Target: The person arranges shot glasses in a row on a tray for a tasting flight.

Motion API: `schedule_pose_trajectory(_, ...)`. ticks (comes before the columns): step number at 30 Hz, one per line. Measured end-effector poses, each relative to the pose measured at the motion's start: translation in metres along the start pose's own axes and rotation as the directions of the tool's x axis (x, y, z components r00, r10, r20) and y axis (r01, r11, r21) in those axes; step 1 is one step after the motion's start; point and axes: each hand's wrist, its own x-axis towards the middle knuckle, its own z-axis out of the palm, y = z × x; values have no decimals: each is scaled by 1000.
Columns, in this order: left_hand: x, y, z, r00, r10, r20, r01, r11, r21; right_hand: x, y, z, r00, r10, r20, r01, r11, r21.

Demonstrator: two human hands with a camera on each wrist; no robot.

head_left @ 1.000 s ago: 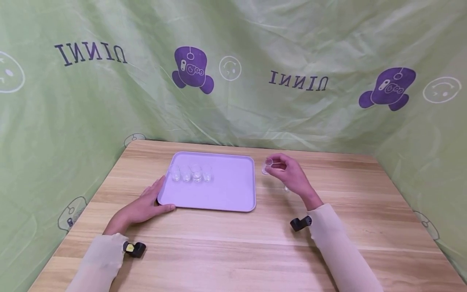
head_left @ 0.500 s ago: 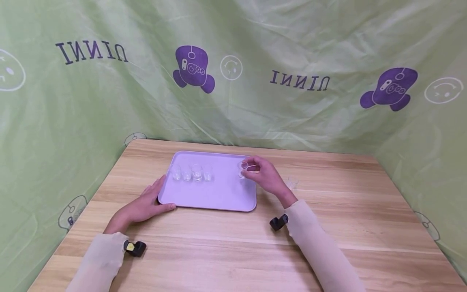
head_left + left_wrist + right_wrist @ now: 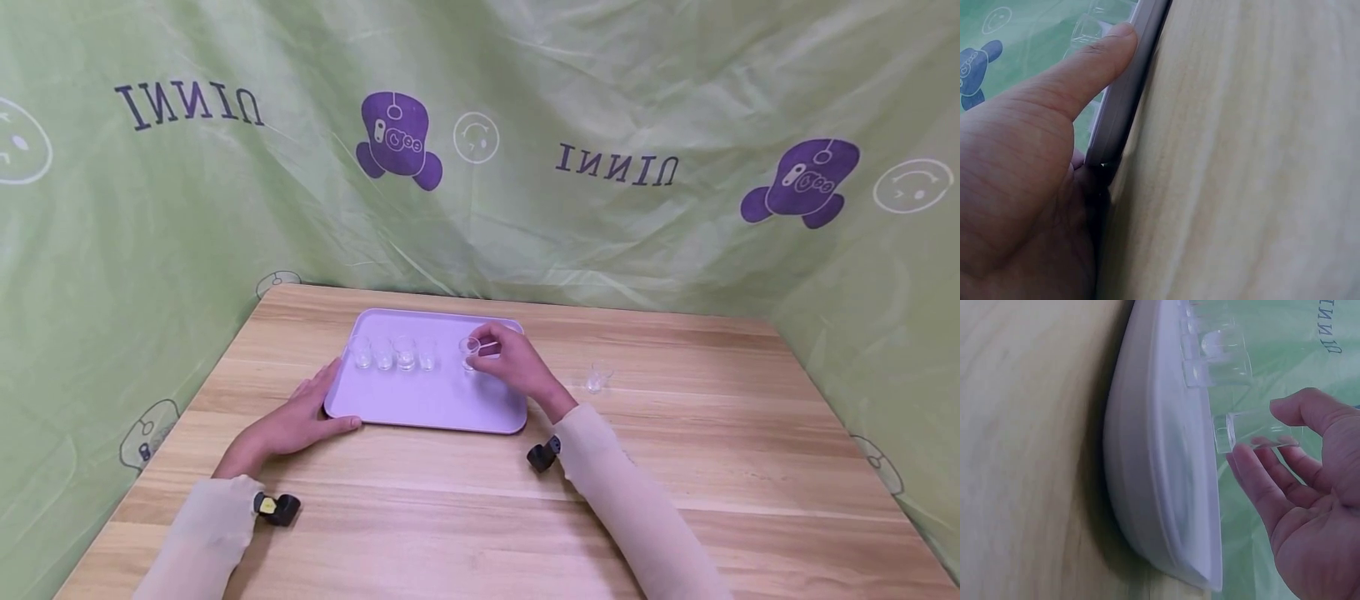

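Observation:
A small clear shot glass (image 3: 468, 347) is pinched upright between the thumb and fingers of my right hand (image 3: 517, 364), over the right half of a lavender tray (image 3: 442, 408). In the right wrist view the base of this shot glass (image 3: 1254, 429) is close to the tray surface; whether they touch I cannot tell. Several similar glasses (image 3: 406, 355) stand in a row on the tray's left half. At the tray's front left corner rests my left hand (image 3: 295, 422), fingers extended along the side. Its thumb (image 3: 1100, 59) lies against the rim in the left wrist view.
Another clear glass (image 3: 595, 381) stands on the wooden table (image 3: 675, 467), right of the tray and behind my right forearm. A green printed curtain (image 3: 510, 242) hangs along the table's back and sides.
My right hand has carried the shot glass leftward from beside the tray to over it, nearer the row. The glass left on the table has come into fuller view. My left hand stays put.

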Motion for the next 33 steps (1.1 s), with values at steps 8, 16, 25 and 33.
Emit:
schedule_pose_trajectory(8, -1, 7, -2, 1000, -22, 11, 22, 1000, 8, 6, -2, 11, 1000, -3, 10, 3, 1000, 0)
schedule_pose_trajectory(16, -1, 12, -6, 998, -55, 42, 54, 998, 21, 10, 1, 19, 999, 27, 19, -27, 999, 19)
schedule_pose_trajectory(25, 0, 13, -6, 998, -52, 43, 51, 998, 19, 14, -1, 26, 999, 51, 17, -51, 999, 9)
schedule_pose_trajectory(33, -1, 12, -5, 998, -53, 39, 52, 998, 20, 17, 4, 29, 998, 57, 35, -58, 998, 21)
